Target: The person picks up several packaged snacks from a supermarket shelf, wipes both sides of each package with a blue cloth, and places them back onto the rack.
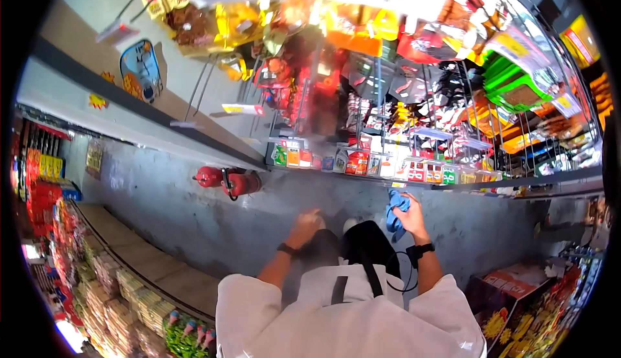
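A crumpled blue cloth [394,221] hangs from my right hand [411,217], whose fingers are closed round it. That hand is in front of the lower edge of a display rack [453,180] full of hanging snack packets. To the left, my left hand [303,230] is held low over the floor, close to my leg. Its fingers are blurred, and nothing shows in it. Both wrists wear dark bands, and a thin black cable loops beside my right forearm.
Two red fire extinguishers [242,184] are on the grey floor [155,183] to the left. Stacked packaged goods [116,313] fill the lower left. At the lower right stands a dark red carton [511,280] beside more packets. Wire hooks [200,89] jut from the rack's left part.
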### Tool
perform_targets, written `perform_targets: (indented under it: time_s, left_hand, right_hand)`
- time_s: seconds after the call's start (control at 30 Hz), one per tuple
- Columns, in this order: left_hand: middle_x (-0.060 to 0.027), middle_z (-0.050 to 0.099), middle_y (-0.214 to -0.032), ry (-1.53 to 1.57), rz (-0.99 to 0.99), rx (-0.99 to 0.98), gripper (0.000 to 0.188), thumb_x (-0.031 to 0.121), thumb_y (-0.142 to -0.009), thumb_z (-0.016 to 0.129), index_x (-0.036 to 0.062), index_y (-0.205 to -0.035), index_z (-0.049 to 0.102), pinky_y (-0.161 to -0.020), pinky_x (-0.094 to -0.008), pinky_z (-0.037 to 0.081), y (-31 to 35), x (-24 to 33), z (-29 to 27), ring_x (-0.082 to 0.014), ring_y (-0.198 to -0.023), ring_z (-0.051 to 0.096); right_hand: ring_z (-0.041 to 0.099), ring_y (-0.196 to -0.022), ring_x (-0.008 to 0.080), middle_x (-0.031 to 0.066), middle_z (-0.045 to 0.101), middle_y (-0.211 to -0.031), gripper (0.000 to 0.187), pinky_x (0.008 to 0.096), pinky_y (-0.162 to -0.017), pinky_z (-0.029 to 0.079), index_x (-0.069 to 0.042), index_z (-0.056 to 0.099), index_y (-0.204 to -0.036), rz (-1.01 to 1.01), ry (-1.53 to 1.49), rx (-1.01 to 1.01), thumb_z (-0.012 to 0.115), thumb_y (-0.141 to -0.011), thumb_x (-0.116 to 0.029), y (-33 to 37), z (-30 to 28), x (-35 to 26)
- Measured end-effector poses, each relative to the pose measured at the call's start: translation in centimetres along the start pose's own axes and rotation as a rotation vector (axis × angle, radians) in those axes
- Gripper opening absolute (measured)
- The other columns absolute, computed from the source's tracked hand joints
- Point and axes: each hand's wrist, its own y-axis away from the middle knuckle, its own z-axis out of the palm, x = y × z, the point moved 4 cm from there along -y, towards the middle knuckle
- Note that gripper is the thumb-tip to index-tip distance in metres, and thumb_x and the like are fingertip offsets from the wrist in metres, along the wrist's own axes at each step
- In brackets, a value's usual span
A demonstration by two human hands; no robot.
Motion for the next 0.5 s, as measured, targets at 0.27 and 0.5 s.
perform_targets:
  time_s: [0.27, 0.5]
  left_hand:
    - [-0.0159, 0.067, -0.093, 0.139, -0.356, 0.060, 0.031, 0.018, -0.083, 0.062, 0.0015, -0.108, 0.060, -0.079, -0.0388, 0.050, -6.7, -11.1, 5.2, -0.0315, -0.089, 0.064]
    - [-0.0213, 0.056, -0.106, 0.257, -0.166, 0.466, 0.027, 0.013, -0.082, 0.060, 0.0006, -0.105, 0.056, -0.088, -0.0412, 0.042, -21.1, -16.9, 5.7, -0.0393, -0.104, 0.050]
  right_hand:
    - [0.061, -0.094, 0.0357, 0.0184, 0.062, -0.105, 0.044, 0.0400, -0.081, 0.050, -0.003, 0.061, -0.108, -0.175, 0.353, -0.179, 0.071, -0.068, -0.019, -7.3, 9.2, 9.6]
    - [0.061, -0.093, 0.0352, 0.0154, 0.061, -0.109, 0.051, 0.0414, -0.081, 0.050, -0.008, 0.060, -0.112, -0.334, 0.537, -0.540, 0.071, -0.067, -0.029, -9.7, 21.8, 21.4]
